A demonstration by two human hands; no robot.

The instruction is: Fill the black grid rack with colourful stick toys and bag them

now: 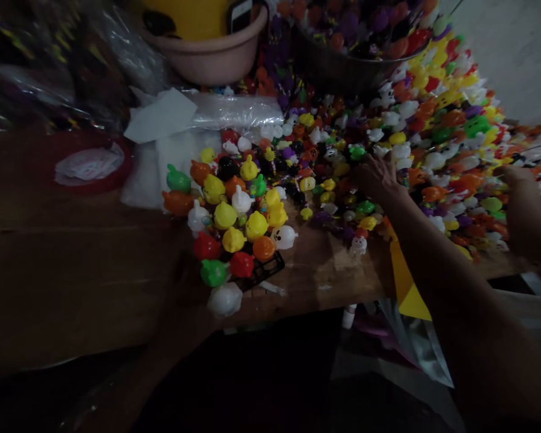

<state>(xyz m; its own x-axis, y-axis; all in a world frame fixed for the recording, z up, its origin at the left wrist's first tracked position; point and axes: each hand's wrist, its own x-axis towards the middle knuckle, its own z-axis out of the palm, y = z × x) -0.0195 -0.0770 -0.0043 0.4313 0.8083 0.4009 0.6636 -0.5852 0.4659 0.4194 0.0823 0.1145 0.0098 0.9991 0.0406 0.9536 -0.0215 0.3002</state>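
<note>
My right hand (379, 175) reaches into a big heap of small plastic figures (437, 159) in white, orange, yellow, green and purple, some with ghost or pumpkin faces. Its fingers bend down beside a green figure (357, 152); the fingertips are lost in shadow, so any hold is unclear. A black rack (270, 270) stands at the table's front edge, with rows of round-headed figures (225, 215) upright on it. Close to the rack's lower left, my left hand (192, 310) is very dark. Its fingers cannot be made out.
A metal bowl (356, 66) full of figures sits at the back, near a pink basin (207, 57) with a phone (240, 15) at its rim. Clear plastic bags (238, 111) and a red dish (90, 183) lie leftward. Another person's arm (529, 204) reaches in from the right.
</note>
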